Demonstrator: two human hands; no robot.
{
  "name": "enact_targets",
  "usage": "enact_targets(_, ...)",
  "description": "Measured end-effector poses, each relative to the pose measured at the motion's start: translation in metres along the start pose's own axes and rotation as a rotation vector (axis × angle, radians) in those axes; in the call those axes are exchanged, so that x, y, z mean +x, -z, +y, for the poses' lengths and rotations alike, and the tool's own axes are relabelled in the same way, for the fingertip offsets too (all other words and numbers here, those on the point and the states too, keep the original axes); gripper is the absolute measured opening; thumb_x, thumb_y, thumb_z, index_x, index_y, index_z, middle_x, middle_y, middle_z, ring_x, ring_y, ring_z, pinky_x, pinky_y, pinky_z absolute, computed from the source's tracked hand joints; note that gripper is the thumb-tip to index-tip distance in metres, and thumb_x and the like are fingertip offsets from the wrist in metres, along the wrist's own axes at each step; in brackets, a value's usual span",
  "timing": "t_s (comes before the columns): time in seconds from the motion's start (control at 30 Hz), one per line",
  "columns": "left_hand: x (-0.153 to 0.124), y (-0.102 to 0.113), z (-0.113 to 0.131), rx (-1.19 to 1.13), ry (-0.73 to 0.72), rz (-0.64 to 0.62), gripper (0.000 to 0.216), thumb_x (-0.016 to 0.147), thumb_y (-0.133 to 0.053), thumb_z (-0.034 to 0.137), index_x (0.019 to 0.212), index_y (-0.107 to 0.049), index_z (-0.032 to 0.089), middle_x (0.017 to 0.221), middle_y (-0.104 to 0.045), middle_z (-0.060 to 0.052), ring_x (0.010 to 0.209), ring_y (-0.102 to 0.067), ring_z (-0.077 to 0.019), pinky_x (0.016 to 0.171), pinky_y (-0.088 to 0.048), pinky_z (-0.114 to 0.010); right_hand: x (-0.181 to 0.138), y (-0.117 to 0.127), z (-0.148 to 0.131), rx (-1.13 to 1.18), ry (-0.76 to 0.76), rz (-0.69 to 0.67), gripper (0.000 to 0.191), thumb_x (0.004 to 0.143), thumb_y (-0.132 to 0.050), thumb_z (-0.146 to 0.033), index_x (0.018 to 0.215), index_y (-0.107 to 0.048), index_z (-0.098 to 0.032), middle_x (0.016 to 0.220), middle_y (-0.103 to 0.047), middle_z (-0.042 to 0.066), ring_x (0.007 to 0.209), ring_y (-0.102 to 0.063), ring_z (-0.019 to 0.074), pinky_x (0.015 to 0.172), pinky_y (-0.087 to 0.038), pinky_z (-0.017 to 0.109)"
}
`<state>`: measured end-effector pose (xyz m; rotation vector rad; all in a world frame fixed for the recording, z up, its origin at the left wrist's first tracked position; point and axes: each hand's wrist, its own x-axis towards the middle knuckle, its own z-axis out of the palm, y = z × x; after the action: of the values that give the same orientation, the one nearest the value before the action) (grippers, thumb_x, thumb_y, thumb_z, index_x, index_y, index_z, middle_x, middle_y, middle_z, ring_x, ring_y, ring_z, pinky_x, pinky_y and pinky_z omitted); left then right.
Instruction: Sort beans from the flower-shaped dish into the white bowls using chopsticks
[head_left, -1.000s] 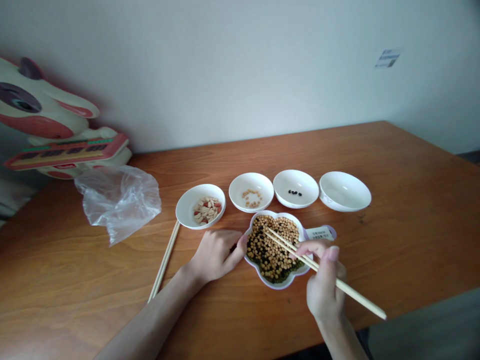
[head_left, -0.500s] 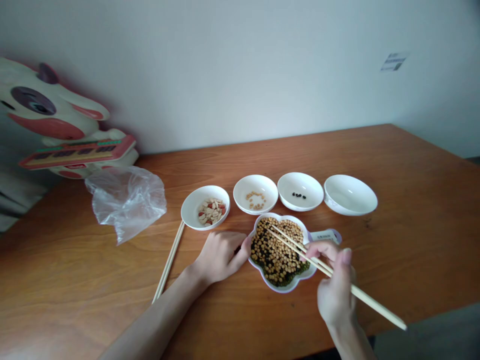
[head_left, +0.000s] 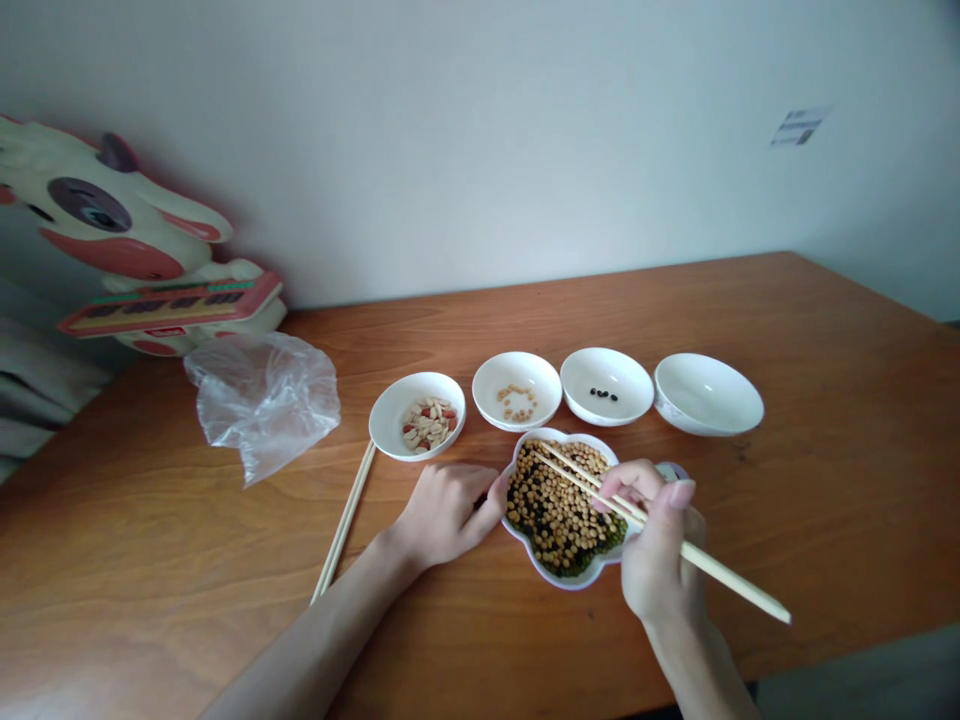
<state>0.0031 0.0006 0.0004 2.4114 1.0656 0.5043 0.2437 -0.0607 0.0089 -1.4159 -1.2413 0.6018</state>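
Observation:
My right hand (head_left: 664,545) is closed around a pair of chopsticks (head_left: 731,580), whose tips reach into the beans near the far left of a flower-shaped dish (head_left: 568,582). Yellow soybeans (head_left: 559,490), black beans and small green beans fill this dish. At its left rim, my left hand (head_left: 450,515) grips the edge between thumb and curled fingers. Behind the dish stand white bowls: one with peanuts (head_left: 429,424), one with a few soybeans (head_left: 517,403) and one with several black beans (head_left: 604,395). An empty white bowl (head_left: 709,393) is at the right end.
A second pair of chopsticks (head_left: 343,525) lies left of my left hand. Farther left are a crumpled clear plastic bag (head_left: 266,400) and a cow-shaped toy keyboard (head_left: 172,305). The wooden table (head_left: 847,420) backs onto a pale wall carrying a label (head_left: 799,127).
My right hand has shifted slightly left and up, covering more of the dish's handle. The chopsticks' tips stay in the beans. My left hand keeps its hold on the rim; the view shifts slightly.

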Motion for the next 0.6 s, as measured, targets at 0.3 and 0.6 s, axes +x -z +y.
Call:
enact_targets(0.3, 0.0, 0.0, 0.0, -0.002, 0.015, -0.009, 0.046, 0.112, -0.035, 0.036, 0.072, -0.048, 0.019, 0.069, -0.061, -0.001, 0.062, -0.055, -0.0128, 0.063, -0.036, -0.028, 0.009, -0.004, -0.012, 0.128, -0.129, 0.088, 0.076, 0.106, -0.025, -0.071, 0.07, -0.067, -0.019, 0.06, -0.067, 0.006, 0.048, -0.056, 0.0158, 0.048, -0.044, 0.029)
enact_targets(0.6, -0.001, -0.001, -0.002, 0.023, 0.005, 0.006, 0.047, 0.112, -0.034, 0.036, 0.07, -0.048, 0.018, 0.066, -0.06, -0.001, 0.06, -0.053, -0.0127, 0.061, -0.032, -0.029, 0.015, -0.003, -0.004, 0.243, -0.147, 0.044, 0.083, 0.101, -0.018, -0.08, 0.068, -0.064, -0.02, 0.053, -0.064, 0.006, 0.044, -0.053, 0.0156, 0.042, -0.039, 0.028)
